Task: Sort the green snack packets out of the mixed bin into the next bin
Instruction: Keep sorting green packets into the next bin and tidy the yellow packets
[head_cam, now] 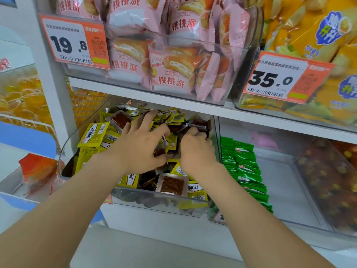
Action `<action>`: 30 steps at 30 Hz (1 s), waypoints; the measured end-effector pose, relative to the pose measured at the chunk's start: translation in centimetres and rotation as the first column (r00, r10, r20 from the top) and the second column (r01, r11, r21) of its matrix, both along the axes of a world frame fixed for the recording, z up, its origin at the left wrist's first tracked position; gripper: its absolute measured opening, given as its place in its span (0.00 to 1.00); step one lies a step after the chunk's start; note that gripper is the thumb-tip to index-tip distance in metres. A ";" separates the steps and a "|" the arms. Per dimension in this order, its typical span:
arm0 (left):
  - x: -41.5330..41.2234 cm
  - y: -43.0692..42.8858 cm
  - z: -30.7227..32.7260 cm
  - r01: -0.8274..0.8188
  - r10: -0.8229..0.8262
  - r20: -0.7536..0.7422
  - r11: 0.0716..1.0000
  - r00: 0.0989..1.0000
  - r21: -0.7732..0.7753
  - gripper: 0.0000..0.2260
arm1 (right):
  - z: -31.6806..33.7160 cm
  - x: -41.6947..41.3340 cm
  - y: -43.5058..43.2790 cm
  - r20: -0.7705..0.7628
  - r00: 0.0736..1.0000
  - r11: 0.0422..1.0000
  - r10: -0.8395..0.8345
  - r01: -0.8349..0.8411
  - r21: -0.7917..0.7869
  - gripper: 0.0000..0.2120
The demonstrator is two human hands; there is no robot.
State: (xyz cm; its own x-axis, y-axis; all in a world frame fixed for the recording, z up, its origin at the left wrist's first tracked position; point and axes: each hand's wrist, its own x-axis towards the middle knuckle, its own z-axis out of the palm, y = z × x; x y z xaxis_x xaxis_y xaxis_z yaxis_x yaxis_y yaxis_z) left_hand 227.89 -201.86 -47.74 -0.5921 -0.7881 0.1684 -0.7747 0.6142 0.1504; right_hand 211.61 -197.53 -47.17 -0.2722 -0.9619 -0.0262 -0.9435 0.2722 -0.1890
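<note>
Fingers (pixel 201 134) in mixed bin (pixel 150 201), near right wall (pixel 216 146).

The price tag (pixel 74 42) on the clear upper bin (pixel 243 55) read 19.8, and the pink packets (pixel 172 74) inside it bore 桃桃派 in red, with 好丽友 above. A second price tag (pixel 284 79) read 35.0 in front of yellow bags (pixel 301 31) marked 升升 on a blue badge (the character before it was blurred). Yellow packets (pixel 94 134) in the mixed bin (pixel 158 199) carried barcodes and black lettering too blurred to read.
</note>
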 end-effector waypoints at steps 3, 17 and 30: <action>-0.1 0.1 0.0 0.003 -0.004 -0.023 1.000 1.000 -0.030 0.26 | 0.7 -0.3 1.6 0.067 0.995 0.993 0.080 -0.073 -0.098 0.36; -3.4 4.5 3.2 0.282 -0.011 -0.660 0.909 0.751 0.306 0.16 | 1.8 -5.1 8.5 0.655 0.718 0.896 0.236 0.100 -0.432 0.09; -1.3 4.0 3.2 -0.103 0.378 -0.685 0.908 0.623 0.406 0.08 | 2.7 -6.4 9.7 0.921 0.366 0.913 0.136 0.314 -0.259 0.11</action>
